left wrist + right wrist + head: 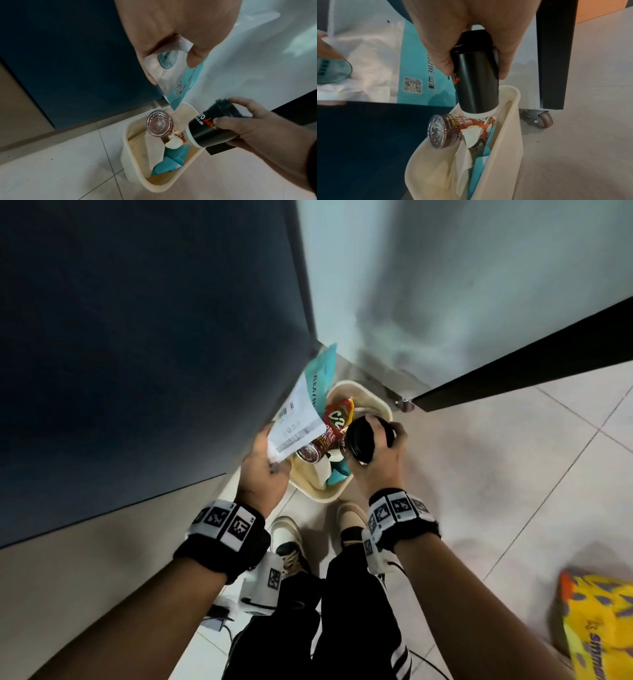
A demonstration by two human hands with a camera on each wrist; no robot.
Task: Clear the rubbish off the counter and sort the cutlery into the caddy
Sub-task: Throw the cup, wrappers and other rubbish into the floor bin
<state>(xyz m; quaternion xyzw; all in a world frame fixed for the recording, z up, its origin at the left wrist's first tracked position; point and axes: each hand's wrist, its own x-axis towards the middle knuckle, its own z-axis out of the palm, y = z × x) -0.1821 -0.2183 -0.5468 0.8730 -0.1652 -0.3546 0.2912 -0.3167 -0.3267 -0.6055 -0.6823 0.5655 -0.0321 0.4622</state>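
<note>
Bottle [327,436] half-buried in bin [178,184], cup [476,86] mouth hidden

cup [477,86] – matt black paper | bin [171,188] – smooth cream plastic (bottle [447,132] glossy)

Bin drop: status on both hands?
Left hand pinches paper bag above bin. Right hand grips black cup, over bin. Bottle lies on top, under cup.
</note>
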